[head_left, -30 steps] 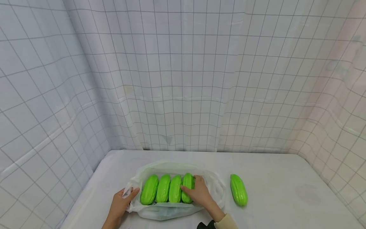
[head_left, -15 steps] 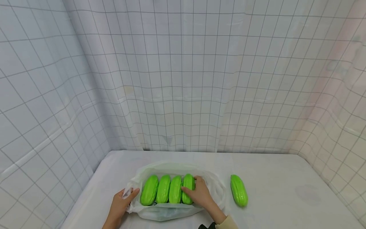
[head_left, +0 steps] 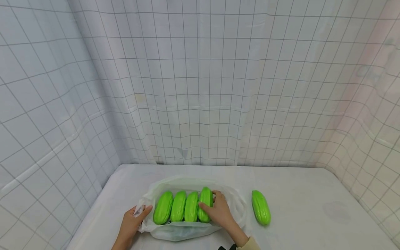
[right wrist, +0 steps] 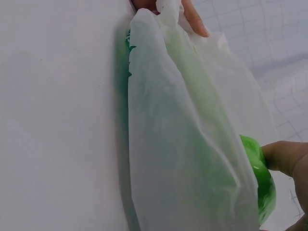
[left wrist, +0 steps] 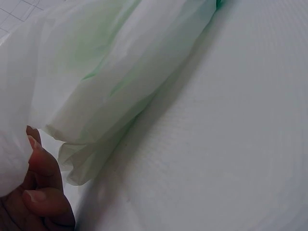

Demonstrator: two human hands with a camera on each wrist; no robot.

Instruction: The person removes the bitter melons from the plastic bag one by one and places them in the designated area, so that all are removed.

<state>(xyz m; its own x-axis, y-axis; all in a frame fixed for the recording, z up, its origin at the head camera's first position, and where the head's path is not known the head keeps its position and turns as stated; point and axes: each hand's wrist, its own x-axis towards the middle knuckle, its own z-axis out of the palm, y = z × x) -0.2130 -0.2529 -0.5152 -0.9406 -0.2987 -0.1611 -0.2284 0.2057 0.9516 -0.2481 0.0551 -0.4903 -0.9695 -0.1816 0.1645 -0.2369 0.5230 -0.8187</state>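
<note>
"Report?"
"I see the left hand (head_left: 132, 219), lower left, pinching the white bag (head_left: 181, 233); lower centre, four green gourds (head_left: 163, 208) inside, the right hand (head_left: 220, 212) gripping their rightmost one (head_left: 205, 199)."
"Room?"
"Right of the loose gourd (head_left: 261, 209), to the edge of the table (head_left: 306, 205)."

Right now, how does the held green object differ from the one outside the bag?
The held object is in the white bag's opening, gripped by the right hand; the lone object lies on the table, untouched. In the head view, the held object points nearly straight ahead; the lone object slants, its far end leftward. Both are bright green, glossy, elongated.
</note>
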